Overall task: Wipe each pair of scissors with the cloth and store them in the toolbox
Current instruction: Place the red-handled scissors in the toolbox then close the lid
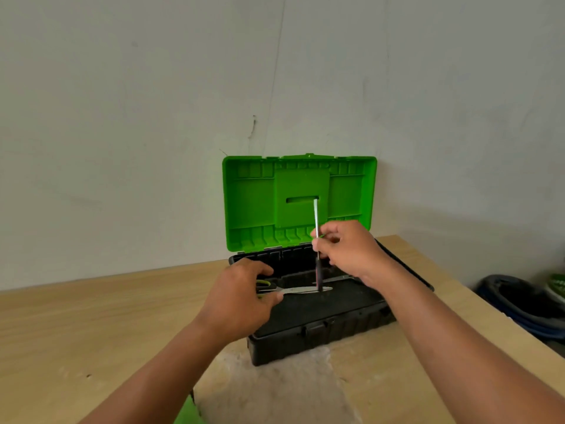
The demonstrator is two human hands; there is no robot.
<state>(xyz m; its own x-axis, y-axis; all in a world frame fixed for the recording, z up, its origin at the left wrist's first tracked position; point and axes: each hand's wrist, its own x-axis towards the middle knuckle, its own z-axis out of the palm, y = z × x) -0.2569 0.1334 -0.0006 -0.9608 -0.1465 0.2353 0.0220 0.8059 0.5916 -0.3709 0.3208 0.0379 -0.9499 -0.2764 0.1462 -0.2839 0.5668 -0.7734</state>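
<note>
Cloth (275, 390) lies nearest; left hand (241, 298) pinches stiff, slick scissors (293, 290) by handles over toolbox (321, 332), right hand (348, 249) pinches screwdriver (316, 240) upright

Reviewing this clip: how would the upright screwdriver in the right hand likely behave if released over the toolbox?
The slim metal-shafted screwdriver looks rigid, so it probably won't flex. Pinched vertically by the right hand, it would likely topple into the black toolbox. Its round dark handle may roll toward the green-handled scissors.

The toolbox (321, 328) sits on the table (91, 316), its lid (260, 203) upright behind; scissors (302, 290) lie inside; a cloth (275, 390) lies before it
</note>
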